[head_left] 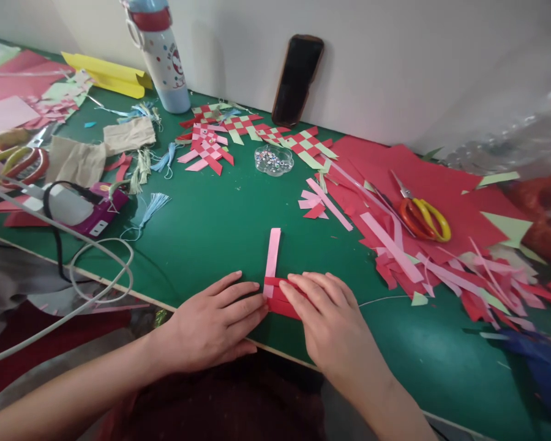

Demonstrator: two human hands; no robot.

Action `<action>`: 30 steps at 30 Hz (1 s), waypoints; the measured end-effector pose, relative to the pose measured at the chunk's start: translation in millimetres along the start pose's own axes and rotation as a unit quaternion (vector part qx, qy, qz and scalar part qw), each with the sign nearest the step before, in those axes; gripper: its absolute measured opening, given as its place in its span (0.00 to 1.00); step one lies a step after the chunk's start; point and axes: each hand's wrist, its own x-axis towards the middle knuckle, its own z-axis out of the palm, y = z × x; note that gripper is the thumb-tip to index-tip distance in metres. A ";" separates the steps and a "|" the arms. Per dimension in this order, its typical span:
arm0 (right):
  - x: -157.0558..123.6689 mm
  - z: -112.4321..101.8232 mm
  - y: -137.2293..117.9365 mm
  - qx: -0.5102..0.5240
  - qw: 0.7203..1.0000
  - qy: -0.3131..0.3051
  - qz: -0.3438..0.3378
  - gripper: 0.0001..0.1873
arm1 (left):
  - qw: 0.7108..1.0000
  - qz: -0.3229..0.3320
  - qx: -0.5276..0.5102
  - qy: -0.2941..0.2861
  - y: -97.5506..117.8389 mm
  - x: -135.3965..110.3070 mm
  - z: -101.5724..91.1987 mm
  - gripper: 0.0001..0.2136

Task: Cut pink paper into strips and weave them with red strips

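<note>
At the table's front edge, red paper strips (284,306) lie side by side, pointing left and right. A pink paper strip (272,257) crosses their left end and sticks out away from me; one red strip passes over it. My right hand (330,312) holds the red strips down with bent fingertips just right of the pink one; its thumb is hidden. My left hand (215,321) is open, its fingers stretched out and nearly together. Its fingertips touch the left end of the strips, and the thumb stays apart, lower down.
Woven paper pieces (209,153), a dish of beads (273,160) and a leaning phone (298,79) stand farther back. Scissors (422,217) lie on red paper at right, beside loose strips (468,275). A bottle (160,61), tassels (151,208) and a cabled power strip (101,208) are left.
</note>
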 end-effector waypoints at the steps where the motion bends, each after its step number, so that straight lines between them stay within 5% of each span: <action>1: 0.8 1.2 0.6 -0.001 1.000 -0.006 0.000 0.22 | 1.000 -0.001 -0.002 -0.002 -0.1 0.0 0.2 0.22; 30: -0.6 2.1 -0.7 0.021 0.999 0.001 0.030 0.14 | 1.000 -0.017 -0.015 0.000 0.4 1.2 1.5 0.22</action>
